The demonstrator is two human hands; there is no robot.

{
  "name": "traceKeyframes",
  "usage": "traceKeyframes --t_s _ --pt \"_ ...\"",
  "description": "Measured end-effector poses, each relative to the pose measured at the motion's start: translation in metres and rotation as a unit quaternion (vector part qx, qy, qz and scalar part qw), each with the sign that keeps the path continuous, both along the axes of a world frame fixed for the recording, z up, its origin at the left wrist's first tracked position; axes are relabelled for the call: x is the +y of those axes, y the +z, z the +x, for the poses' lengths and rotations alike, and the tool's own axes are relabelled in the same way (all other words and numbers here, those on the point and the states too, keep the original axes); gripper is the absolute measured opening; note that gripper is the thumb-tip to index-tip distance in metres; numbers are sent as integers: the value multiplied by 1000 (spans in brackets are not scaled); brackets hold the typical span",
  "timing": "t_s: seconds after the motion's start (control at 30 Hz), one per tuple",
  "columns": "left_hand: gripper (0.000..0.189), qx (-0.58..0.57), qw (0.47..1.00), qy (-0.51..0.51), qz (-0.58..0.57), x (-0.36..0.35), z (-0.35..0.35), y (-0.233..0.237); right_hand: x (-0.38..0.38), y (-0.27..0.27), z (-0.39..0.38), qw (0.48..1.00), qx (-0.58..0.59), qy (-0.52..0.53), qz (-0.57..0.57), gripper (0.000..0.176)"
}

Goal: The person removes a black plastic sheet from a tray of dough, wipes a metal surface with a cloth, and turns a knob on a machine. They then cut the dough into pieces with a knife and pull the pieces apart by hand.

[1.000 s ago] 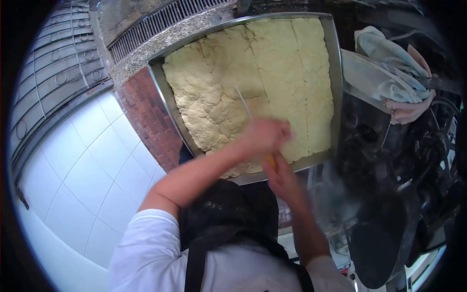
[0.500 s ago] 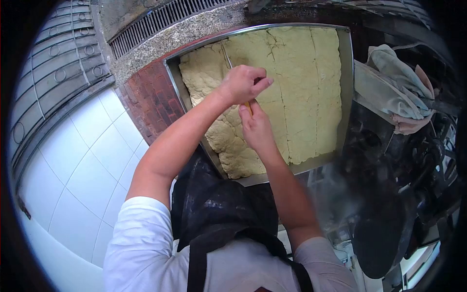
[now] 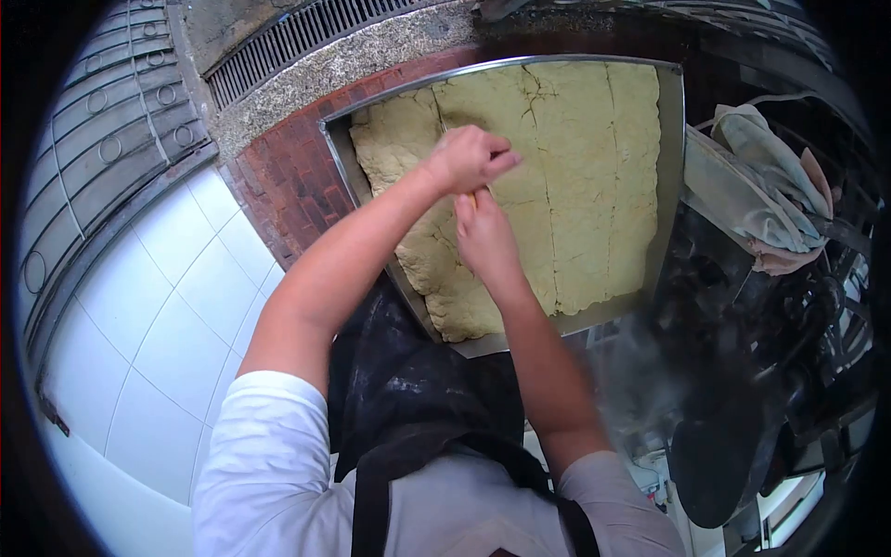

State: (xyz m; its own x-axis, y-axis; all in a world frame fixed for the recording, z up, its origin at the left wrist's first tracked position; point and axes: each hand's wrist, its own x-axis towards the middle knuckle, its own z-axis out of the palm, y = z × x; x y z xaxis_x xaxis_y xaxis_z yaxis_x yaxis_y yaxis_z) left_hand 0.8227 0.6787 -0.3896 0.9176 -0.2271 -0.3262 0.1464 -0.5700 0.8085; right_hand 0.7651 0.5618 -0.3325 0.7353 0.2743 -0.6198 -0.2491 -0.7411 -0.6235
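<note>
A wide metal tray holds a thick slab of pale yellow dough, with long cut lines running through it. Over its left-centre part, my left hand is closed, bearing down on a knife. Just below, my right hand is wrapped round the knife's yellow handle, of which only a small bit shows. My left hand mostly hides the blade. A dark cut line continues beyond it toward the tray's far edge. Toward the left side the dough is lumpier and its edge is uneven.
Red brick paving lies beyond and left of the tray, with a drain grate behind it. White tiles and a metal grille are at left. Cloths hang at right, above dark machinery.
The tray and dough appear slightly lower and farther right in view. The blade end that showed beyond my left hand is harder to see, and less of the handle shows. Both hands keep their grip.
</note>
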Motion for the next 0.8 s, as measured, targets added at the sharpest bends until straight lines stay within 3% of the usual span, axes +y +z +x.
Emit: traceKeyframes --t_s 0.07,0.27,0.33,0.4,0.47,0.6,0.63,0.7,0.8 --pt "46 28 999 -19 3 4 3 -29 6 -16 -5 999 -29 16 -5 29" --pt "42 3 995 -78 61 -31 -45 -43 -22 -28 -53 1000 -7 -8 -20 24" --pt "39 24 994 -100 40 -62 -79 -48 -65 -36 -103 986 -123 113 -20 23" --pt "35 65 993 -102 -4 -107 -129 -39 -111 -30 -158 989 8 111 -97 21" --pt "31 112 987 -109 -37 -151 -178 -31 -147 -2 -195 994 27 70 -81 21" --pt "30 156 976 -110 -105 -235 -268 -29 -224 23 -272 978 76 152 -123 27" --pt "30 172 972 -108 -118 -251 -286 -29 -234 30 -281 977 77 154 -123 27" --pt "29 208 959 -112 -154 -283 -325 -12 -247 50 -298 956 202 65 -201 27" --pt "30 256 937 -126 -201 -300 -325 -3 -252 88 -279 933 279 32 -225 30"
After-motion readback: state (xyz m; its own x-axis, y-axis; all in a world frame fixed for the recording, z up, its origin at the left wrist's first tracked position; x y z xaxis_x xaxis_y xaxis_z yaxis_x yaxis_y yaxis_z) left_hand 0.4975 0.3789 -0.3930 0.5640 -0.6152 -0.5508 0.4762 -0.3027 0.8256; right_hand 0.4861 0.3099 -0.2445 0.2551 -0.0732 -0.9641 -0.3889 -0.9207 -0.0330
